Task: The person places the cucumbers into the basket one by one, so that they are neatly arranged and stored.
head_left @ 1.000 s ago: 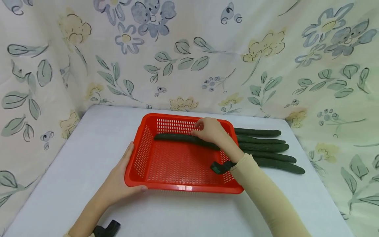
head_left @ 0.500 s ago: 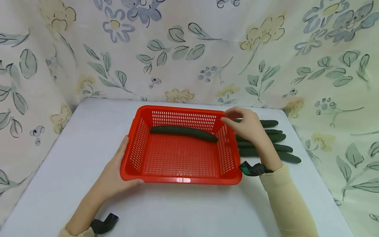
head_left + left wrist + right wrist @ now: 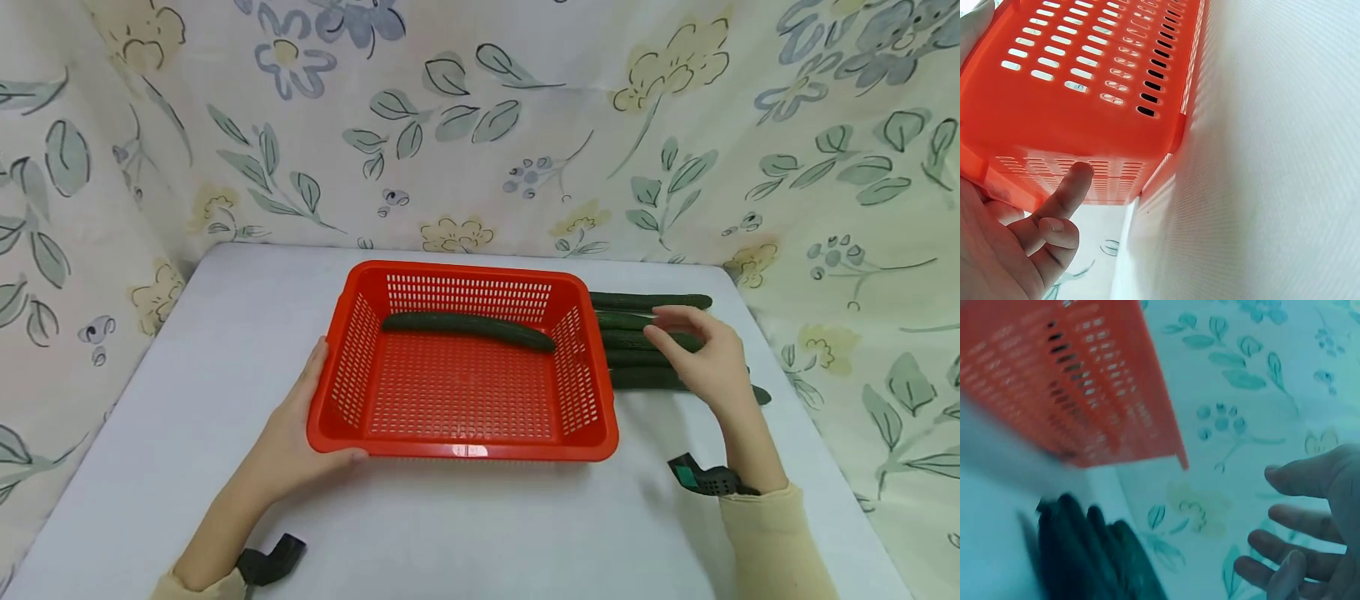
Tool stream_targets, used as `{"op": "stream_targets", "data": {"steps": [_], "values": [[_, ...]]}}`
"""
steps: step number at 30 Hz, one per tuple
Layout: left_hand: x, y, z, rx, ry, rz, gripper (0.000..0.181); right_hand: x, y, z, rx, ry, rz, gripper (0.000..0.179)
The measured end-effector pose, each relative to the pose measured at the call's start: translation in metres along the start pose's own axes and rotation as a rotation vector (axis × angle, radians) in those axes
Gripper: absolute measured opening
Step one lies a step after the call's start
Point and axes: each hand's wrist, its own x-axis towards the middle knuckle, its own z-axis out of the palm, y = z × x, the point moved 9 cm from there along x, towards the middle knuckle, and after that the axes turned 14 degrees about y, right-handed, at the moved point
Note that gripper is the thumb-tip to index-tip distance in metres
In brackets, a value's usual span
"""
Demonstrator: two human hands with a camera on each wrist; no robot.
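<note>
A red plastic basket (image 3: 465,451) with slotted walls sits on the table, and one long dark-green cucumber (image 3: 468,325) lies inside it along the back. My left hand (image 3: 288,446) holds the basket's front left corner, thumb along the front and fingers against the left side. In the left wrist view the index fingertip (image 3: 1082,172) touches the slotted wall. Right of the basket, several cucumbers (image 3: 637,379) lie side by side, with my right hand (image 3: 705,358) over them. Its fingers are spread apart from the thumb, holding nothing. Part of the cucumbers is hidden behind it.
A white table (image 3: 465,533) carries everything. Behind it hangs a flower-patterned cloth (image 3: 450,167), which also comes down at both sides. Each wrist wears a small black camera, like the right wrist camera (image 3: 701,477).
My right hand has come away from the cucumber in the basket and moved right, across the rim, to the cucumbers outside. The left hand has stayed at the corner. The head view has tilted slightly.
</note>
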Motion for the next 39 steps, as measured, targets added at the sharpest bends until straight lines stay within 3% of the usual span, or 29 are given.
{"op": "stream_targets", "data": {"steps": [9,16,22,30,39], "values": [[-0.002,-0.001,-0.002,-0.004,0.011,-0.014,0.138,-0.017,0.046,-0.016,0.027,0.070,0.032,0.040],[-0.002,0.001,-0.003,-0.003,0.022,0.004,0.138,-0.028,0.085,-0.014,-0.006,0.059,0.071,0.047],[-0.002,0.001,-0.003,0.001,0.021,0.013,0.139,-0.033,0.107,-0.014,-0.054,0.064,0.057,0.048],[-0.001,0.000,-0.001,-0.009,0.008,0.008,0.140,-0.040,0.123,-0.014,-0.155,0.059,0.033,0.043],[-0.001,0.000,0.000,-0.013,0.009,0.007,0.139,-0.039,0.116,-0.008,-0.163,0.056,-0.123,0.043]]}}
